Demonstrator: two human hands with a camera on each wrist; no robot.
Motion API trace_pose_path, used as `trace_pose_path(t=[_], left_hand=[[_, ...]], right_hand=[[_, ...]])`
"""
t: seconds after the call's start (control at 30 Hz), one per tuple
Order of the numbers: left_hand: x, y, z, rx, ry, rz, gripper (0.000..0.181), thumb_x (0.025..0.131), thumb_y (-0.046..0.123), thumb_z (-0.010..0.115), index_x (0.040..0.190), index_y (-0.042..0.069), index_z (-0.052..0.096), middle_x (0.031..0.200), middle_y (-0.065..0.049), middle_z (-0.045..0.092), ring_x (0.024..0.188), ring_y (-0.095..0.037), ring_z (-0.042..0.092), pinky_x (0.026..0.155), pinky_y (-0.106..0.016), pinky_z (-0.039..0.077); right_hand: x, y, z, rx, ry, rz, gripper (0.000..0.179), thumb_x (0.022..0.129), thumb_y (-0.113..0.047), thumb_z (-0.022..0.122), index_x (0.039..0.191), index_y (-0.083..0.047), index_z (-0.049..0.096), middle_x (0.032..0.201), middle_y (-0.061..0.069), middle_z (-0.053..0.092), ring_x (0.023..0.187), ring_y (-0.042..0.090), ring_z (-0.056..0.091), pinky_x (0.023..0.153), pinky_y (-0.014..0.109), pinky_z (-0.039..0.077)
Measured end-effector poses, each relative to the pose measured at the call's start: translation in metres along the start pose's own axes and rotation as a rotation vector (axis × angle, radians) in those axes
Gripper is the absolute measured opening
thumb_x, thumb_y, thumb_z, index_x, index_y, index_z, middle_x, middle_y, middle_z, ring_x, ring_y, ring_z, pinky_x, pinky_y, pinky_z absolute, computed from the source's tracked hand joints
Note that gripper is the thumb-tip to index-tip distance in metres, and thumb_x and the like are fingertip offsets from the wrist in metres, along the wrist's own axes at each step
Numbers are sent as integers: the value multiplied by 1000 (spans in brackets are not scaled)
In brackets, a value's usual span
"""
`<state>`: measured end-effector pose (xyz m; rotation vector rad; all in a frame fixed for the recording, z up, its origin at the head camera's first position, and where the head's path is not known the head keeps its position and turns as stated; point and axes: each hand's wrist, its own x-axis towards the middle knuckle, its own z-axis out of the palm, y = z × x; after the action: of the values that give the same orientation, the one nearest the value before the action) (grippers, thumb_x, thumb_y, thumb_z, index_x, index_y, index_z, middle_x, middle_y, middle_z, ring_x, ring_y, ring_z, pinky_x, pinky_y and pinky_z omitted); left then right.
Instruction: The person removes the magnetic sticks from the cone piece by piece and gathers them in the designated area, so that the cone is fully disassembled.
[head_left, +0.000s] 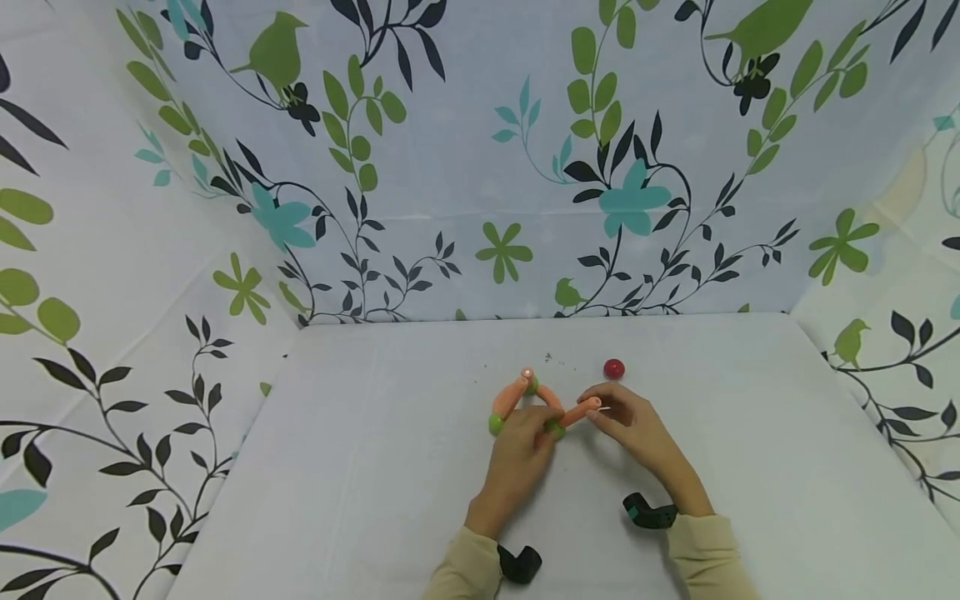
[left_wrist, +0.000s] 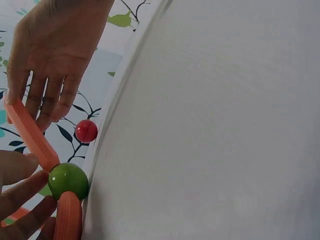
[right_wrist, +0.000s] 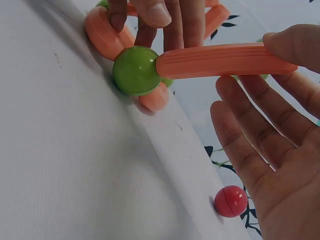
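Note:
Several ridged orange toy rods (head_left: 507, 398) and green balls (head_left: 496, 424) are joined in an angular frame over the white table. My left hand (head_left: 519, 458) grips this frame, its fingers curled beside a green ball (right_wrist: 136, 71). From that ball a rod (right_wrist: 220, 61) slants up to the right. My right hand (head_left: 633, 423) pinches the rod's far end between thumb and fingers, the other fingers stretched out below it. In the left wrist view the same green ball (left_wrist: 68, 180) sits between two rods. My left hand hides part of the frame.
A red ball (head_left: 613, 368) lies on the table (head_left: 375, 467) just beyond my right hand. Dark wrist-worn devices (head_left: 649, 511) sit at both sleeves. Leaf-and-bird patterned cloth (head_left: 450, 167) hangs behind the table and along its sides.

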<state>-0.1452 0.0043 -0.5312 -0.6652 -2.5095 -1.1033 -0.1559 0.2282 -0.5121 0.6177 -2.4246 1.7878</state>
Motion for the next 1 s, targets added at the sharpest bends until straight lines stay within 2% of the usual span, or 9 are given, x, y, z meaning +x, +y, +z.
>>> trace_pose_path(t=[0.17, 0.3, 0.47, 0.63, 0.8, 1.0], left_hand=[[3, 4, 6, 115, -64, -29, 33, 97, 19, 72, 130, 15, 71, 126, 1, 73, 120, -21, 66, 103, -38, 53], [6, 8, 7, 159, -87, -54, 33, 99, 22, 70, 131, 15, 71, 127, 0, 72, 118, -23, 67, 100, -38, 54], [7, 10, 10, 175, -76, -63, 30, 99, 23, 71, 127, 14, 73, 124, -1, 70, 111, -22, 67, 94, -37, 55], [8, 8, 13, 174, -66, -84, 22, 99, 23, 72, 119, 14, 75, 121, -2, 69, 106, -22, 67, 90, -37, 55], [7, 7, 13, 185, -63, -110, 17, 98, 24, 73, 113, 16, 76, 117, 0, 68, 99, -19, 66, 83, -32, 54], [8, 6, 16, 184, -45, -97, 16, 97, 23, 75, 111, 16, 76, 115, 1, 68, 97, -17, 66, 80, -31, 54]], right_hand=[[-2, 9, -5, 31, 12, 38, 24, 101, -10, 67, 125, -11, 67, 124, 11, 69, 112, 4, 64, 98, 18, 52], [-4, 15, -8, 78, 6, 61, 24, 102, -10, 65, 127, -8, 65, 126, 12, 68, 112, 4, 66, 95, 20, 55], [-6, 20, -10, 138, 3, 91, 27, 104, -13, 63, 130, -4, 62, 129, 12, 67, 114, 5, 68, 95, 22, 57], [-7, 24, -10, 152, 6, 96, 28, 105, -12, 62, 131, -1, 61, 127, 11, 68, 114, 5, 68, 94, 24, 58], [-7, 28, -10, 164, -1, 116, 28, 105, -11, 62, 131, 0, 61, 125, 4, 69, 111, 5, 70, 93, 24, 58], [-8, 26, -16, 167, -15, 125, 29, 103, -10, 65, 130, 0, 62, 124, -4, 71, 113, 4, 70, 93, 22, 58]])
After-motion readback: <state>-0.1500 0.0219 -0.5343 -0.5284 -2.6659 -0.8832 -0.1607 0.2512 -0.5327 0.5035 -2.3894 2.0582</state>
